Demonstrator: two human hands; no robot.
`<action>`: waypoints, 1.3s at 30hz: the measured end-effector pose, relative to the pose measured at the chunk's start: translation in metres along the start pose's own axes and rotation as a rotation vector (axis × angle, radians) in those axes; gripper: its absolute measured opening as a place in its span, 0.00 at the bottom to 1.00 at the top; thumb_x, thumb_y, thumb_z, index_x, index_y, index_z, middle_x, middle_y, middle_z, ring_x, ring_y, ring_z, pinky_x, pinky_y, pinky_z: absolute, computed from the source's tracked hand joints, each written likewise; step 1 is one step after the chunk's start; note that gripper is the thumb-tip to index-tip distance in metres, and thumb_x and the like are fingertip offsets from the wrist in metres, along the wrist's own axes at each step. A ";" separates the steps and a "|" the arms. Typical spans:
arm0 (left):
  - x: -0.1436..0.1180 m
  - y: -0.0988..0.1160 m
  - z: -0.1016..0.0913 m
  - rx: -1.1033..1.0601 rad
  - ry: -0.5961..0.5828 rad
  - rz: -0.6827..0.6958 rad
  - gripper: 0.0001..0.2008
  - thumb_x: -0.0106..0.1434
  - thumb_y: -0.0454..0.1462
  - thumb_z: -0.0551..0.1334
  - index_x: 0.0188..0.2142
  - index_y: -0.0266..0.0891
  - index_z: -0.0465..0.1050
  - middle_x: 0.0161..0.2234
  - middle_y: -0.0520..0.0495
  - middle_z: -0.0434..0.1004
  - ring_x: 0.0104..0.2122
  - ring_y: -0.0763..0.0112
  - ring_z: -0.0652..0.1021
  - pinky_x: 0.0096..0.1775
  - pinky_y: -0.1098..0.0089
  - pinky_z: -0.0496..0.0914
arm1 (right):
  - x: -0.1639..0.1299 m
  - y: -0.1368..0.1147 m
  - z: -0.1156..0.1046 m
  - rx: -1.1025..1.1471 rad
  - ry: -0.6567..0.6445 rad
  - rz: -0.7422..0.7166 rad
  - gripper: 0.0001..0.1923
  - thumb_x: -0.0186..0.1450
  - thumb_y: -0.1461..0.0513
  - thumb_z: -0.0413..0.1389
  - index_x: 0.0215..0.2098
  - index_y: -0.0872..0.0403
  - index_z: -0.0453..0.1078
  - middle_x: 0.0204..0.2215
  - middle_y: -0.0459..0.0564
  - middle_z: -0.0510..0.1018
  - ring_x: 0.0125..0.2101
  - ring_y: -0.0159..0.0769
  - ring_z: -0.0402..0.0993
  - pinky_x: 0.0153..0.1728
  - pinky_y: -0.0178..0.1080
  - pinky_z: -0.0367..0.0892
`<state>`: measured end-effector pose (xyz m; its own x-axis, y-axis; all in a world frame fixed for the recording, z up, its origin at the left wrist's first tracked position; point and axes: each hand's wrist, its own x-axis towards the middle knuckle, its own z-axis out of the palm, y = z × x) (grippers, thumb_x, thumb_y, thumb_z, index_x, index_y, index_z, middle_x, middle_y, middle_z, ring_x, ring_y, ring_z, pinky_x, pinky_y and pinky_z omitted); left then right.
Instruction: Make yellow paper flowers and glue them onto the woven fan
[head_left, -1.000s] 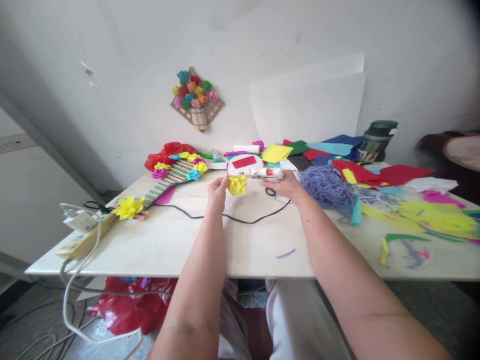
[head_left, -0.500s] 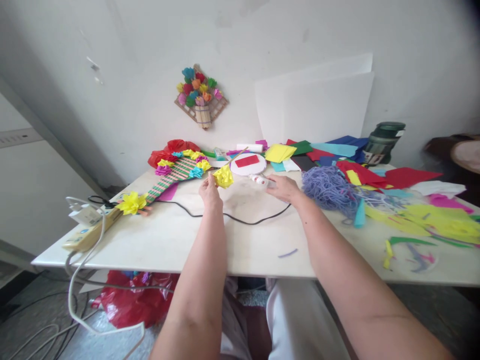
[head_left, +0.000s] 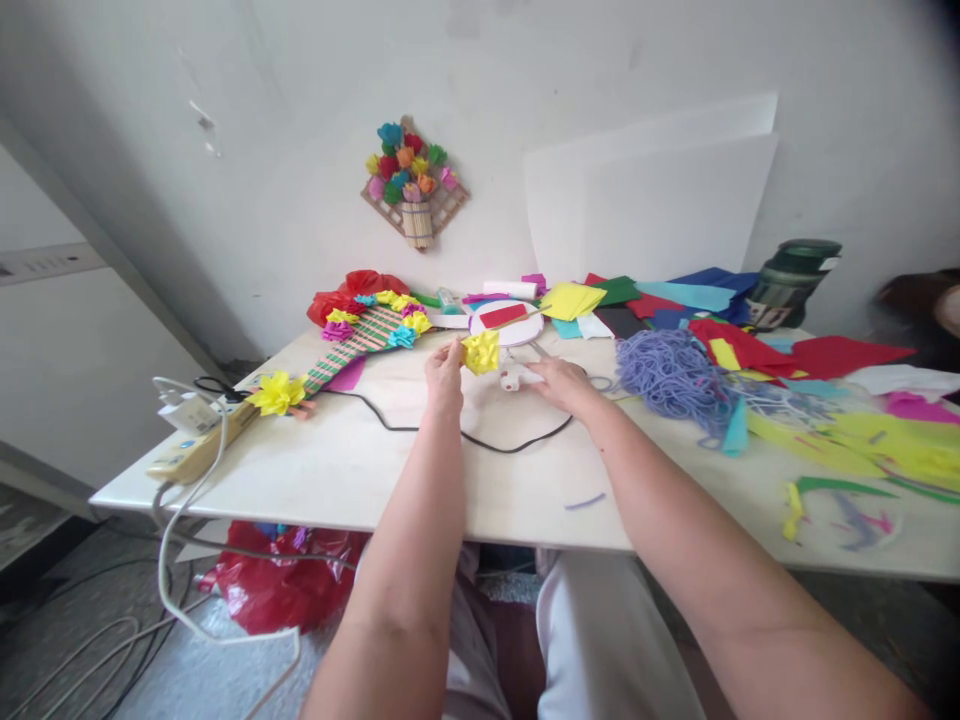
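The left hand (head_left: 444,368) pinches a crumpled yellow paper flower (head_left: 481,352) between thumb and fingers, held just above the smooth white table (head_left: 420,480). The right hand (head_left: 561,381) lies palm down on the table, fingers closed around a white glue gun (head_left: 516,377), its tip beside the flower. Both forearms reach straight forward. A thin black cord (head_left: 480,443) loops between them. One tangled purple yarn heap (head_left: 667,370) sits to the right.
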<state>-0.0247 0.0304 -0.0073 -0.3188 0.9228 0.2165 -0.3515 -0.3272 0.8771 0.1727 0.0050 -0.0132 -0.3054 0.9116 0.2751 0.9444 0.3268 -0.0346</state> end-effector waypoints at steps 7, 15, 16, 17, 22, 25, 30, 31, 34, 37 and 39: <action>0.000 -0.002 0.000 0.021 -0.057 -0.006 0.17 0.46 0.47 0.69 0.28 0.35 0.75 0.26 0.47 0.76 0.31 0.69 0.75 0.37 0.68 0.67 | -0.002 -0.004 -0.005 -0.041 0.006 -0.036 0.18 0.62 0.59 0.53 0.50 0.50 0.73 0.42 0.55 0.75 0.44 0.43 0.71 0.44 0.40 0.63; -0.001 -0.004 -0.001 0.040 -0.109 -0.006 0.17 0.46 0.47 0.69 0.28 0.35 0.75 0.26 0.46 0.76 0.30 0.69 0.75 0.37 0.68 0.67 | -0.009 -0.011 -0.024 -0.003 0.283 -0.044 0.14 0.60 0.63 0.51 0.40 0.55 0.76 0.40 0.55 0.75 0.43 0.44 0.67 0.44 0.42 0.57; -0.002 -0.004 0.000 0.046 -0.124 -0.014 0.17 0.46 0.47 0.69 0.28 0.35 0.75 0.26 0.46 0.76 0.30 0.69 0.75 0.37 0.68 0.67 | -0.009 -0.011 -0.025 0.009 0.352 -0.047 0.14 0.60 0.62 0.51 0.40 0.55 0.75 0.40 0.55 0.75 0.43 0.44 0.66 0.44 0.42 0.56; -0.002 -0.004 0.000 0.056 -0.146 -0.022 0.17 0.45 0.47 0.70 0.27 0.35 0.75 0.26 0.46 0.76 0.30 0.69 0.74 0.37 0.68 0.67 | -0.009 -0.011 -0.027 0.021 0.419 -0.051 0.15 0.61 0.62 0.50 0.41 0.56 0.75 0.41 0.56 0.74 0.43 0.45 0.65 0.44 0.42 0.56; -0.008 0.000 0.000 0.098 -0.309 -0.049 0.20 0.43 0.50 0.70 0.27 0.36 0.75 0.25 0.48 0.75 0.29 0.70 0.74 0.37 0.69 0.66 | -0.006 -0.003 -0.029 0.067 0.585 -0.088 0.16 0.62 0.60 0.51 0.46 0.53 0.73 0.45 0.54 0.73 0.44 0.45 0.63 0.46 0.44 0.52; -0.010 0.001 -0.001 0.123 -0.416 -0.067 0.21 0.45 0.51 0.69 0.29 0.35 0.76 0.25 0.49 0.75 0.29 0.72 0.73 0.38 0.69 0.65 | -0.003 0.004 -0.027 0.101 0.546 -0.121 0.16 0.63 0.62 0.50 0.46 0.53 0.74 0.43 0.53 0.76 0.43 0.43 0.65 0.45 0.44 0.53; -0.010 0.002 -0.003 0.193 -0.540 -0.084 0.20 0.49 0.51 0.68 0.29 0.35 0.76 0.26 0.48 0.75 0.29 0.73 0.73 0.37 0.71 0.65 | -0.003 0.008 -0.028 0.208 0.401 -0.165 0.16 0.65 0.63 0.48 0.46 0.52 0.75 0.40 0.51 0.79 0.39 0.39 0.71 0.38 0.39 0.59; -0.010 0.002 -0.003 0.203 -0.551 -0.089 0.20 0.49 0.51 0.68 0.30 0.35 0.76 0.26 0.48 0.75 0.29 0.73 0.73 0.36 0.71 0.64 | -0.003 0.008 -0.029 0.236 0.386 -0.160 0.16 0.65 0.62 0.48 0.46 0.52 0.75 0.40 0.51 0.79 0.39 0.38 0.72 0.37 0.38 0.60; -0.011 0.002 -0.002 0.206 -0.584 -0.104 0.20 0.48 0.50 0.68 0.30 0.35 0.77 0.26 0.48 0.75 0.28 0.73 0.72 0.36 0.71 0.64 | -0.004 0.006 -0.030 0.332 0.333 -0.107 0.16 0.65 0.61 0.49 0.46 0.51 0.75 0.41 0.51 0.80 0.38 0.37 0.74 0.36 0.37 0.63; -0.013 0.004 -0.001 0.202 -0.609 -0.110 0.20 0.47 0.50 0.69 0.30 0.34 0.77 0.26 0.47 0.76 0.28 0.72 0.73 0.36 0.70 0.64 | -0.002 0.006 -0.027 0.474 0.257 -0.074 0.15 0.63 0.61 0.52 0.45 0.52 0.76 0.38 0.51 0.81 0.37 0.37 0.75 0.36 0.36 0.66; -0.015 0.005 0.001 0.202 -0.621 -0.115 0.20 0.47 0.50 0.69 0.30 0.34 0.77 0.26 0.47 0.76 0.28 0.72 0.73 0.36 0.70 0.64 | 0.000 0.006 -0.024 0.607 0.207 -0.083 0.15 0.63 0.62 0.52 0.45 0.53 0.76 0.36 0.51 0.82 0.35 0.36 0.76 0.35 0.36 0.67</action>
<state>-0.0216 0.0152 -0.0055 0.2988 0.9152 0.2705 -0.1614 -0.2309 0.9595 0.1817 0.0007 0.0093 -0.2876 0.8300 0.4778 0.6630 0.5326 -0.5260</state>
